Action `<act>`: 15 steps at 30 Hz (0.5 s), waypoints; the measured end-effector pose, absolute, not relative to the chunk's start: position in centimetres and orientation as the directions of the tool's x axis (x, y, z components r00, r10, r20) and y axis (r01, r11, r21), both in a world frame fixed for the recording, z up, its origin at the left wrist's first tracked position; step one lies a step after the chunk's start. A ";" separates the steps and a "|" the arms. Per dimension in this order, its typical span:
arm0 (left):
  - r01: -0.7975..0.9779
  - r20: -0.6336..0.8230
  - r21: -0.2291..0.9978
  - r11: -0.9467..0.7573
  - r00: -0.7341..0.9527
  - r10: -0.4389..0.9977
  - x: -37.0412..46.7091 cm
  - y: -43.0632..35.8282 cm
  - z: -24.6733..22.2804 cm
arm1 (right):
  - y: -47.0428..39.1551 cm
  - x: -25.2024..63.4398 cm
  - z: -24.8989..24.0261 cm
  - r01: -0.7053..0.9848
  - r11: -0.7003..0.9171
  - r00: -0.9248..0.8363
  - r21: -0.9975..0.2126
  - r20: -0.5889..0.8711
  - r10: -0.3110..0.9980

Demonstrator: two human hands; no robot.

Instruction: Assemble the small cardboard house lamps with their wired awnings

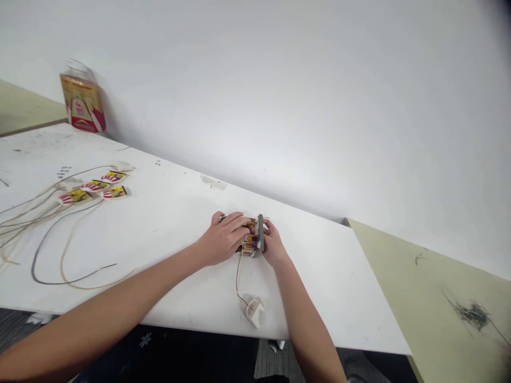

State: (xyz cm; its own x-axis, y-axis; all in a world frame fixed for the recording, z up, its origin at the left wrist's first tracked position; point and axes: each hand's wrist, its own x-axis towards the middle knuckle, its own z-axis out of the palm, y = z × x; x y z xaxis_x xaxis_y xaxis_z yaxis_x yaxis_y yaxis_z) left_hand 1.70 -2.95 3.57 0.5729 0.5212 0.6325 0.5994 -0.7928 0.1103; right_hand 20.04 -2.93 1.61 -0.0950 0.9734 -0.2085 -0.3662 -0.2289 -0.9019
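A small decorated model (250,244) with red and yellow panels and a dark grey plate (261,236) on its right side stands near the middle of the white table. My left hand (227,238) is wrapped over its left and top parts. At the plate's right edge, my right hand (273,243) holds on with bent fingers; its fingertips are partly hidden behind the plate. Thin wires run down from the model to a small white piece (254,312) near the table's front edge.
Several red, white and yellow pieces (115,192) with long thin wires lie at the left of the white table (171,197). A gold and red bottle (82,101) stands against the wall. A tangle of dark wire (473,315) lies on the yellowish surface at right.
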 end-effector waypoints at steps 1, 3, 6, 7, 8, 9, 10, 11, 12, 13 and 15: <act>0.595 0.639 0.104 -0.797 0.574 0.512 1.6 -2.9 3.6 | -2.9 20.1 1.6 -0.346 -0.220 -0.094 -0.912 -0.199 0.975; 0.564 0.682 0.099 -0.820 0.562 0.469 1.3 -2.8 3.7 | -2.9 20.1 1.6 -0.289 -0.196 -0.077 -0.937 -0.182 0.980; 0.450 0.797 0.109 -0.886 0.493 0.348 0.9 -3.3 4.1 | -2.8 20.4 1.3 -0.166 -0.154 -0.023 -0.974 -0.152 0.988; 0.393 0.823 0.098 -0.914 0.485 0.296 0.9 -3.7 4.2 | -2.7 20.5 1.1 -0.100 -0.127 0.009 -0.987 -0.129 0.992; 0.327 0.832 0.070 -0.942 0.501 0.236 1.1 -4.2 4.3 | -2.7 20.6 0.9 -0.011 -0.091 0.045 -0.996 -0.091 0.995; 0.254 0.825 0.030 -0.967 0.540 0.168 1.3 -4.8 4.3 | -2.6 20.8 0.8 0.100 -0.051 0.080 -0.994 -0.043 0.996; 0.179 0.798 -0.009 -0.984 0.594 0.100 1.7 -5.4 4.3 | -2.6 20.9 0.7 0.219 -0.012 0.109 -0.976 0.012 0.994; 0.105 0.759 -0.038 -0.994 0.650 0.040 2.0 -6.0 4.2 | -2.7 21.1 0.7 0.334 0.018 0.126 -0.942 0.063 0.990; 0.040 0.710 -0.047 -0.998 0.704 -0.005 2.4 -6.5 4.1 | -2.7 21.2 0.9 0.434 0.039 0.131 -0.900 0.106 0.986; -0.010 0.658 -0.034 -0.999 0.753 -0.030 2.8 -6.9 3.9 | -2.8 21.3 1.1 0.513 0.056 0.125 -0.856 0.140 0.982; -0.070 0.564 0.025 -0.997 0.825 -0.043 3.3 -7.4 3.6 | -3.1 21.4 1.6 0.627 0.097 0.088 -0.773 0.195 0.977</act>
